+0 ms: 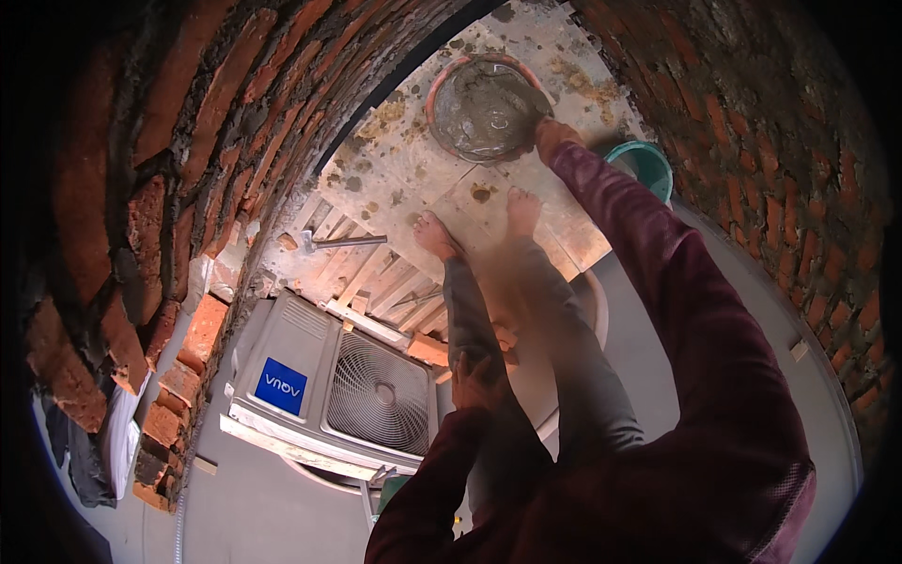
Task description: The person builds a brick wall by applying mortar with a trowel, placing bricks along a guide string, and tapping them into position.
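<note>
A round reddish-rimmed basin [433, 115] of wet grey mortar [479, 108] stands on the stained board ahead of me. My right hand [556, 139] reaches down to its right rim with the fingers closed. Whatever it grips is hidden by the hand and the mortar. My left hand [476, 383] lies against my left leg near the knee, fingers stretched out, with nothing in it. My bare feet stand on the near edge of the board, below the basin.
A teal bucket [658, 172] stands right of the basin. A hammer-like tool [348, 242] lies left, by wooden slats [376, 282]. Nearer sits a grey air-conditioner outdoor unit [305, 329]. Brick walls [780, 188] close in both sides; loose bricks [202, 329] are stacked at left.
</note>
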`<state>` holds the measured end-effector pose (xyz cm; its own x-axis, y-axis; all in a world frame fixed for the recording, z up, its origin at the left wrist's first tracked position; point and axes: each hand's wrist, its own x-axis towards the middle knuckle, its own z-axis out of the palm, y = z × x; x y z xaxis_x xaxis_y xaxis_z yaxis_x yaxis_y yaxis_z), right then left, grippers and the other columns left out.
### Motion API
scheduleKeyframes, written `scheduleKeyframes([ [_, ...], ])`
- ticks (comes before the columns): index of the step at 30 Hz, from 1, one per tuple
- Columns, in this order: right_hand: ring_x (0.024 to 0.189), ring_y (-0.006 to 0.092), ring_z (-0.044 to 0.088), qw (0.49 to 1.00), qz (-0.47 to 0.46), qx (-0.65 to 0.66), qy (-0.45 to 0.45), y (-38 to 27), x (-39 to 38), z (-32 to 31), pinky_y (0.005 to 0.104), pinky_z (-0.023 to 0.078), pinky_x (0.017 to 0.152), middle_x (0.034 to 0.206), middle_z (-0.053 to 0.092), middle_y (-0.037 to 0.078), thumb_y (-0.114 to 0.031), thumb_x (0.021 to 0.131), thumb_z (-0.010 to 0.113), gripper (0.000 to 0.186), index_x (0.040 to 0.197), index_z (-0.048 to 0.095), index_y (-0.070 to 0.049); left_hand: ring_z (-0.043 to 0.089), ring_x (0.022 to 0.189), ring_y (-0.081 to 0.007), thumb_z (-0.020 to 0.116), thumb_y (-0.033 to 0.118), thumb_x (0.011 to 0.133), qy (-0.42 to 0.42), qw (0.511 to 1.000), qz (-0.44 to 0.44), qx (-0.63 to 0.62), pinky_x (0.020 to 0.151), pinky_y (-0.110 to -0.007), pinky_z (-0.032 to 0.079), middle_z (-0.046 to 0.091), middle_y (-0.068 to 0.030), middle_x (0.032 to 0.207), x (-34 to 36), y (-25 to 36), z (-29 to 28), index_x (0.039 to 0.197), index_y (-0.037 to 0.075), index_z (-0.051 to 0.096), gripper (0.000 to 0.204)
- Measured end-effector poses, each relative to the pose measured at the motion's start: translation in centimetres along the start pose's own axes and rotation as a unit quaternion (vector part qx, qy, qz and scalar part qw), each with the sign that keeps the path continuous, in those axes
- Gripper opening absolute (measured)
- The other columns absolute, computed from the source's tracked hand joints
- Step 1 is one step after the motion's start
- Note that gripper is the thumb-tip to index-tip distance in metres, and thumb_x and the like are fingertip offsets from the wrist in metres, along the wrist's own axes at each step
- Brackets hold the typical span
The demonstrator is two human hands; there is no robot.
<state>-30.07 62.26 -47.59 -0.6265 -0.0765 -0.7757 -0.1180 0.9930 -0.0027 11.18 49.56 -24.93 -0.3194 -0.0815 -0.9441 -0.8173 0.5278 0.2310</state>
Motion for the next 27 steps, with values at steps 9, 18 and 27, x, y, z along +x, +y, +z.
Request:
scheduleKeyframes([
  [9,0.050,0.0137,0.050,0.321,0.093,0.837,-0.433,-0.8,1.9,3.9,0.0278,0.046,0.046,0.068,0.050,0.003,-0.017,0.093,0.054,0.021,0.095,0.056,0.003,0.031,0.139,-0.0425,0.073,0.041,0.074,0.007,0.998,0.021,0.057,0.116,-0.046,0.027,0.032,-0.0244,0.151,0.7,-2.1,-0.8,0.130,0.016,0.061,0.063],
  [18,0.045,0.0163,0.049,0.625,0.029,0.736,-0.258,0.7,-9.7,-0.3,0.0302,0.044,0.042,0.067,0.051,0.006,-0.031,0.100,0.046,0.033,0.107,0.057,0.000,0.032,0.138,-0.0421,0.072,0.043,0.075,0.005,0.997,0.046,0.064,0.116,-0.045,0.027,0.034,-0.0252,0.150,1.3,-2.1,-2.7,0.129,0.014,0.062,0.062],
  [27,0.077,0.0319,0.066,0.858,-0.489,-0.153,-0.010,6.1,-1.1,4.3,0.0381,0.054,0.067,0.084,0.064,0.018,-0.021,0.085,0.057,0.032,0.106,0.060,0.002,0.032,0.138,-0.0430,0.073,0.040,0.075,0.007,0.995,0.066,0.070,0.115,-0.048,0.027,0.035,-0.0245,0.149,1.4,-2.0,-2.6,0.127,0.015,0.062,0.059],
])
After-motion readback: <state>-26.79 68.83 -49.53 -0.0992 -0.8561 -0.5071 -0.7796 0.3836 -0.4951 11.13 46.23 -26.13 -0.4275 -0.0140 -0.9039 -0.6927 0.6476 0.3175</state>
